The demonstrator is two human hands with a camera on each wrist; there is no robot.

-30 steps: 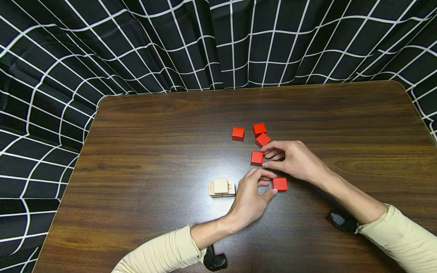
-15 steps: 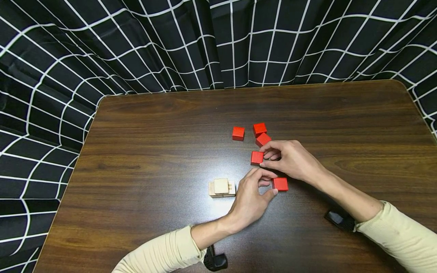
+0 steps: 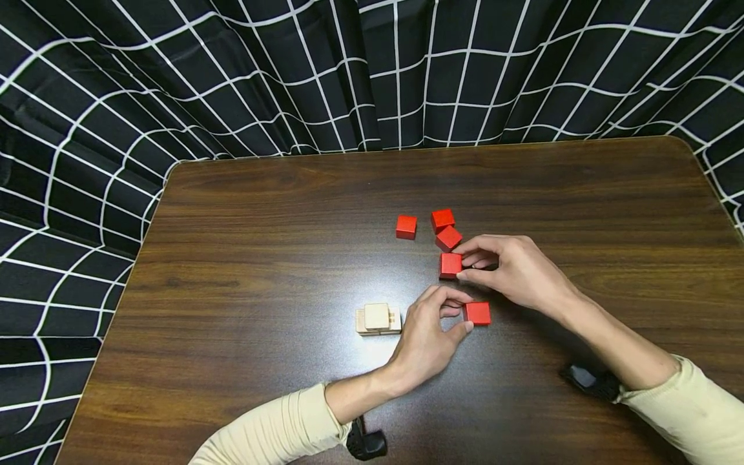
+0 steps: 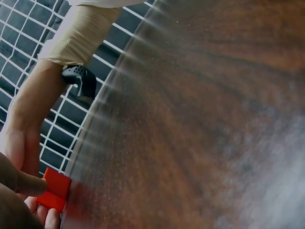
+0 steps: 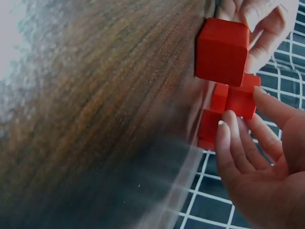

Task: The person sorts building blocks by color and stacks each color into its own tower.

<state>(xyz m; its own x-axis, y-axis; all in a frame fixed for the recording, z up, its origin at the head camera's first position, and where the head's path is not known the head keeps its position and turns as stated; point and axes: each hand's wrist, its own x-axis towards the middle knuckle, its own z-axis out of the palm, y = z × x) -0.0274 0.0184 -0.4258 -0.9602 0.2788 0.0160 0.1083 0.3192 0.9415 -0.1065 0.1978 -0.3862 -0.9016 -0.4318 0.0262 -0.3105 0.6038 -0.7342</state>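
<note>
In the head view my left hand (image 3: 427, 332) pinches a red cube (image 3: 478, 313) at its left side, thumb in front and index finger behind. Farther back, my right hand (image 3: 520, 271) holds another red cube (image 3: 450, 265) by its right side between thumb and fingers. Just behind that one, two red cubes (image 3: 443, 220) lie corner to corner, and a single red cube (image 3: 406, 227) sits to their left. The right wrist view shows the left hand's cube (image 5: 221, 52) large in front, with the right hand (image 5: 267, 157) around a cube (image 5: 242, 102) below it.
A small stack of pale wooden blocks (image 3: 376, 316) stands left of the left hand. All of it is on a dark wood table (image 3: 261, 258), backed by a black curtain with a white grid (image 3: 325, 77). Black wrist devices (image 3: 366, 444) sit under the sleeves.
My right hand has taken hold of the cube in front of it and shifted it a little right and back, close to the pair behind. The left hand stays at its cube.
</note>
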